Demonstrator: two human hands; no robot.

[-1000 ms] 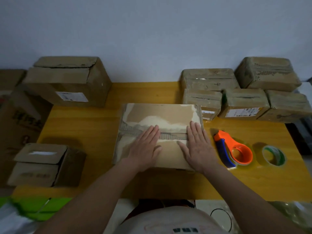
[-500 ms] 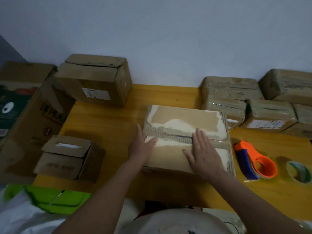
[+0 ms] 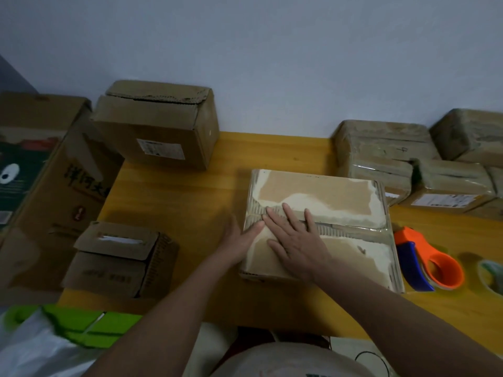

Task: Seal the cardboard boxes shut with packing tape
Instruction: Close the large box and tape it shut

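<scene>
the person stands at the yellow table (image 3: 174,202) and works on the flat box (image 3: 321,224) in the middle of the frame, a little to the right. a strip of clear tape already shines along the centre seam of this box, so i judge the step in hand is the smoothing of the tape, not the laying of it.

the right hand (image 3: 291,238) lies flat on the lid, fingers straight and spread, the tips over the left part of the seam. the left hand (image 3: 236,240) presses against the left edge of the box with straight fingers, the thumb on top of the lid. neither hand grips anything.

the tape dispenser (image 3: 427,259), orange and blue, lies on the table just beside the right edge of the box, and a loose tape roll (image 3: 490,273) is at the far right edge of the frame, partly cut off. for the next move i think the person needs an unsealed box: two boxes (image 3: 155,129) with loose flaps wait at the left, while the wrapped boxes (image 3: 381,151) are stacked at the upper right.

compared with half a second ago, the right hand has slid from the middle of the seam toward its left end. the left hand stays at the left edge.
</scene>
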